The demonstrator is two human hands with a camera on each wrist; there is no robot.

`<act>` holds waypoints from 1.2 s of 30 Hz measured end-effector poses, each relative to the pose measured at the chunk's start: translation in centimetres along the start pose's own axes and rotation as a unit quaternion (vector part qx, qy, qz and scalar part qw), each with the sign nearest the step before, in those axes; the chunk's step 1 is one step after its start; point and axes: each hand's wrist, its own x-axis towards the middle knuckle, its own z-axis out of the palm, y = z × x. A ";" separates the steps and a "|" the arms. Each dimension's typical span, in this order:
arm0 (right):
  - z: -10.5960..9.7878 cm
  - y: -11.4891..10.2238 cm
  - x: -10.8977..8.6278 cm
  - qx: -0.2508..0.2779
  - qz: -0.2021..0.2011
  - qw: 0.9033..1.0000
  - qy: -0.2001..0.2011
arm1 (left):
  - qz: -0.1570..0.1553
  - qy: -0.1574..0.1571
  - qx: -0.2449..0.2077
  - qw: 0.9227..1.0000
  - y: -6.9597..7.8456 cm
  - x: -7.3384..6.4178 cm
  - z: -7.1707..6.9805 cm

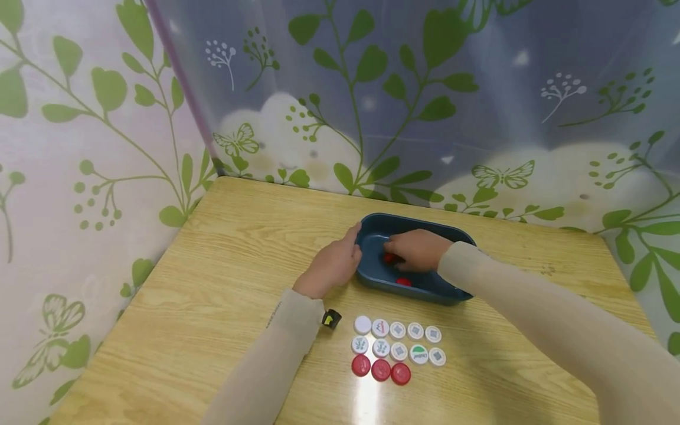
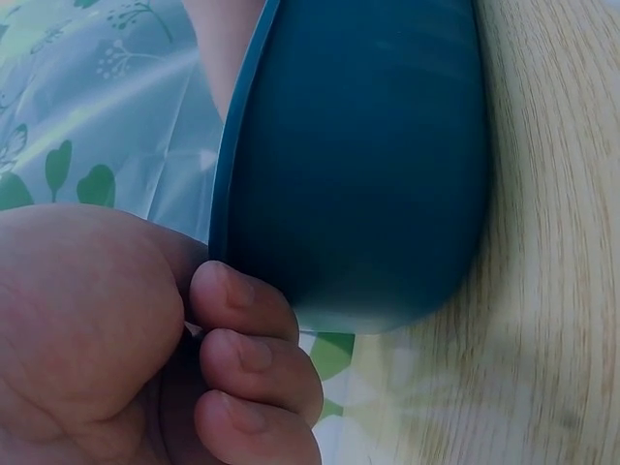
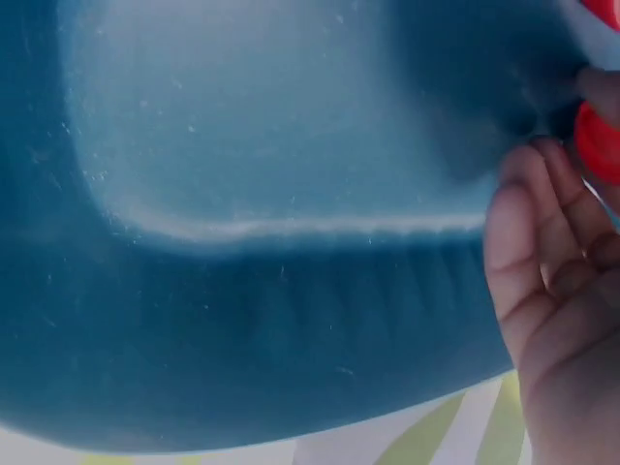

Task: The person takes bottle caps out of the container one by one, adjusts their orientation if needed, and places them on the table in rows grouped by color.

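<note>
A dark blue oval tub (image 1: pixel 374 278) stands on the table. At its left end my left hand (image 1: pixel 330 264) holds the rim, its fingers curled against the outer wall in the left wrist view. My right hand (image 1: pixel 418 250) reaches down inside the tub. Its thumb and fingers pinch a red bottle cap (image 3: pixel 603 143), partly hidden by the hand. Another red cap (image 1: pixel 404 282) lies on the tub's floor near the front wall. In front of the tub, several white caps (image 1: pixel 397 330) form two rows, with a row of three red caps (image 1: pixel 381 370) below them.
The wood-grain table (image 1: pixel 255 236) meets a leaf-patterned curtain (image 1: pixel 297 136) at the back and left. By the left cuff is a small black object with a yellow mark (image 1: pixel 332 319). The right forearm crosses over the tub's right end.
</note>
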 end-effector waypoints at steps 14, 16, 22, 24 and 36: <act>0.3 -0.4 -0.8 -0.054 0.121 0.990 0.054 | -0.003 0.003 0.003 1.000 -0.1 0.0 0.0; 0.2 -0.4 -0.8 -0.030 0.147 0.988 0.042 | -0.002 0.002 0.006 1.000 -0.1 0.0 0.1; 0.7 -0.4 -0.3 0.021 0.152 0.988 0.009 | 0.002 0.005 0.006 1.000 -0.1 0.1 0.2; 0.8 -0.4 -0.3 0.016 0.134 0.991 0.001 | 0.004 0.007 0.003 1.000 -0.1 0.1 0.2; -0.2 -1.3 -0.8 0.052 0.084 0.993 -0.064 | 0.000 0.009 0.000 1.000 0.0 -0.1 0.2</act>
